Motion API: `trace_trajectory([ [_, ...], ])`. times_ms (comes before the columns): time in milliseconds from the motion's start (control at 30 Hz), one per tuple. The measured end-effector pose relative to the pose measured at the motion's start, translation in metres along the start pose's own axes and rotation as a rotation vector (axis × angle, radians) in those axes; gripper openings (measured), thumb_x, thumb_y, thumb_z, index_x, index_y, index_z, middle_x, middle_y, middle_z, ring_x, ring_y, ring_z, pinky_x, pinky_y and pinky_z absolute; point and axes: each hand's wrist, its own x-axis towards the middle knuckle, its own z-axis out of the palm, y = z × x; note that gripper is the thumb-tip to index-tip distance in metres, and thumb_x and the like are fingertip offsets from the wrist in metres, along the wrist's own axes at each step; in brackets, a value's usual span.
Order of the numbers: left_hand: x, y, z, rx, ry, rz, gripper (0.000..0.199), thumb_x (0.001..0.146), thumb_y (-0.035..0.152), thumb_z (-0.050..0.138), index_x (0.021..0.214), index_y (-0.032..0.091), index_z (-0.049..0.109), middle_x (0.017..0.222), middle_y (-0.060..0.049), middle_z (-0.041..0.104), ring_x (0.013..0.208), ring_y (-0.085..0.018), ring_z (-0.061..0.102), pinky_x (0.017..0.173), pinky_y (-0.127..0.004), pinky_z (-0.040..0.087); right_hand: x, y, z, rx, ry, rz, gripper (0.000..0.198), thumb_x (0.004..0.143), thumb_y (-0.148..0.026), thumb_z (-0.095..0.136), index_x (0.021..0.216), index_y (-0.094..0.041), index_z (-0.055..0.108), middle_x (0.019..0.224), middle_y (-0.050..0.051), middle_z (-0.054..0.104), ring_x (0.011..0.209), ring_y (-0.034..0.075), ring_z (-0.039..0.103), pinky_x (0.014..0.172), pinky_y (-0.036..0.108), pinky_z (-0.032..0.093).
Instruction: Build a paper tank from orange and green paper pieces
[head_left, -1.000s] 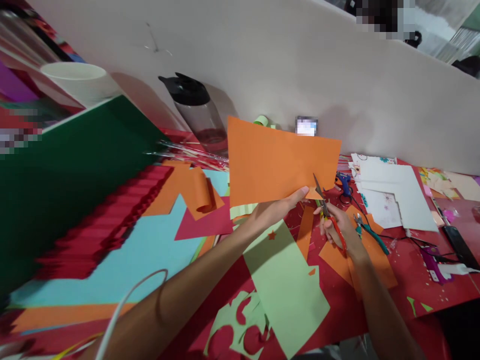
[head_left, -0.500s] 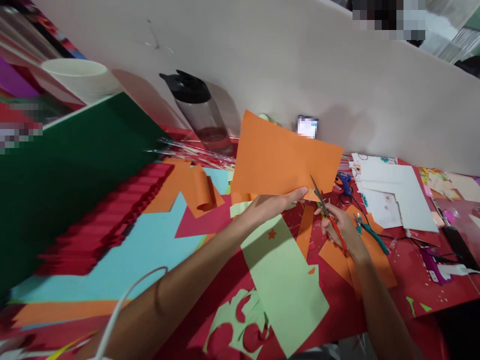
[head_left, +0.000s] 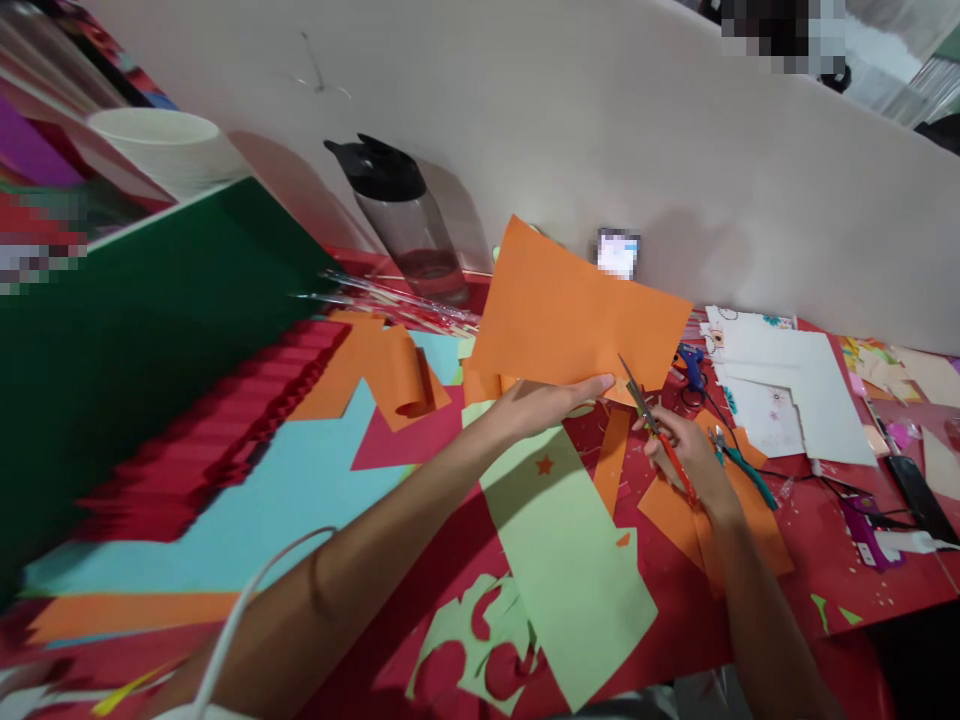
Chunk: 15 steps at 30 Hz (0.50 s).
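Note:
My left hand (head_left: 551, 402) grips the lower edge of an orange sheet of paper (head_left: 577, 305), thumb lying along its front. The sheet is held up above the table, tilted. In my right hand (head_left: 679, 450) is a pair of scissors (head_left: 643, 408) with red handles, blades pointing up and left at the sheet's lower right part. Whether the blades are cutting into the paper I cannot tell. Below the hands lies a pale green sheet (head_left: 574, 570) with a small orange star (head_left: 544, 466) on it. Green paper scraps (head_left: 480, 640) with round cut-outs lie beside it.
A tilted water bottle (head_left: 409, 225) stands by the wall, near a lit phone (head_left: 618, 252). Green board (head_left: 150, 330) and red pleated paper (head_left: 217, 430) occupy the left. Teal-handled pliers (head_left: 750, 472), a blue glue gun (head_left: 691, 368) and white sheets (head_left: 817, 390) are on the right.
The orange sheet has tilted slightly and shifted a little to the right. Both hands keep nearly the same place, and the scissors still point at the sheet.

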Motion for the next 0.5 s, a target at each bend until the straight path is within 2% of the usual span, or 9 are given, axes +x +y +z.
trace_trajectory([
  [100, 0.001, -0.0019, 0.0007, 0.007, 0.016, 0.004, 0.037, 0.077, 0.061, 0.072, 0.091, 0.027, 0.071, 0.109, -0.008, 0.08, 0.105, -0.031, 0.072, 0.089, -0.039, 0.055, -0.0013, -0.0007, 0.0009, 0.031, -0.012, 0.016, 0.04, 0.085, -0.065, 0.063, 0.098, -0.029, 0.074, 0.061, 0.003, 0.066, 0.045, 0.012, 0.055, 0.043, 0.027, 0.035],
  [233, 0.0029, -0.0078, 0.0026, 0.021, 0.041, 0.002, 0.034, 0.078, 0.061, 0.071, 0.086, 0.028, 0.071, 0.103, -0.007, 0.08, 0.096, -0.03, 0.074, 0.083, -0.038, 0.055, -0.0026, -0.0013, 0.0035, 0.095, -0.034, 0.027, 0.033, 0.085, -0.063, 0.063, 0.093, -0.032, 0.073, 0.06, 0.003, 0.065, 0.041, 0.01, 0.051, 0.04, 0.028, 0.032],
  [400, 0.004, -0.0076, 0.0035, -0.009, 0.006, 0.056, 0.031, 0.081, 0.058, 0.069, 0.077, 0.027, 0.069, 0.094, -0.006, 0.08, 0.085, -0.026, 0.074, 0.073, -0.033, 0.053, -0.0019, -0.0027, 0.0039, 0.107, -0.056, 0.061, 0.046, 0.084, -0.066, 0.062, 0.102, -0.025, 0.071, 0.064, 0.002, 0.064, 0.042, 0.009, 0.046, 0.041, 0.027, 0.032],
  [500, 0.0038, -0.0068, 0.0031, 0.0, 0.013, 0.056, 0.032, 0.081, 0.058, 0.07, 0.074, 0.027, 0.07, 0.091, -0.005, 0.08, 0.084, -0.026, 0.074, 0.074, -0.032, 0.053, -0.0022, -0.0039, 0.0027, 0.103, -0.063, 0.066, 0.052, 0.082, -0.07, 0.062, 0.103, -0.023, 0.071, 0.065, 0.001, 0.064, 0.043, 0.009, 0.047, 0.043, 0.027, 0.032],
])
